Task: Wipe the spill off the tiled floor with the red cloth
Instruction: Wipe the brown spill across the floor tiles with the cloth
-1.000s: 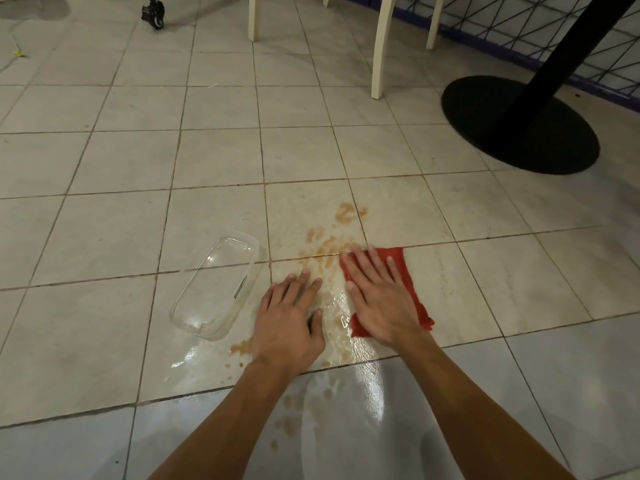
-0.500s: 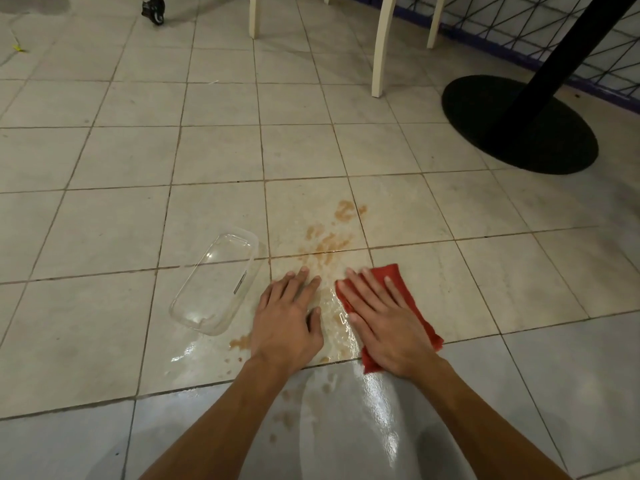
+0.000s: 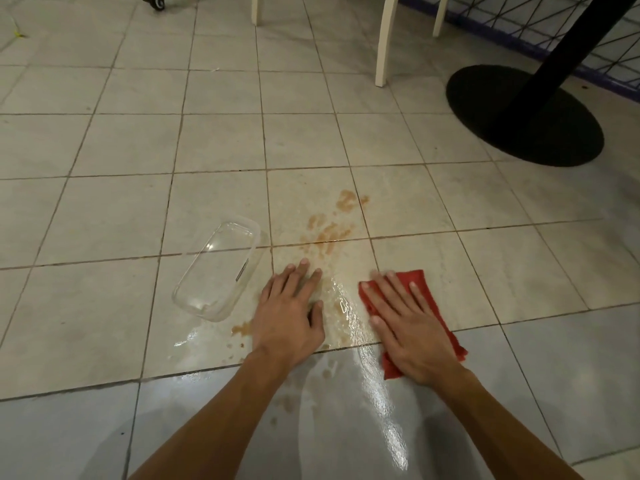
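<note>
Head view, near to far. Two bare forearms enter from the lower edge over glossy, wet pale tiles of the tiled floor (image 3: 104, 209), which carry bright streaks of reflected light. The left hand (image 3: 289, 318) lies palm-down on a bare tile, fingers extended and close together, holding nothing. The right hand (image 3: 408, 330) lies palm-down on the red cloth (image 3: 420, 282), fingers spread wide and flat, pressing the cloth to the floor; the cloth shows beyond the fingertips and along both sides of the hand, and it straddles a grout line. Between the hands runs a wet, shining strip of tile. Small brown drops lie near the left wrist and on the tile below it. Just left of the left hand rests a clear plastic container (image 3: 218, 266), rectangular with rounded corners, set diagonally; whether it touches the hand cannot be told. Beyond the fingertips lies the spill (image 3: 329, 230), orange-brown blotches crossing a grout line, apart from the cloth. Farther off, dry beige tiles with dark grout extend to cream chair legs (image 3: 384, 39), a black round table base (image 3: 519, 116) with its black column at upper right, a wire lattice along the far edge, and a black caster wheel (image 3: 157, 1) at upper left.
</note>
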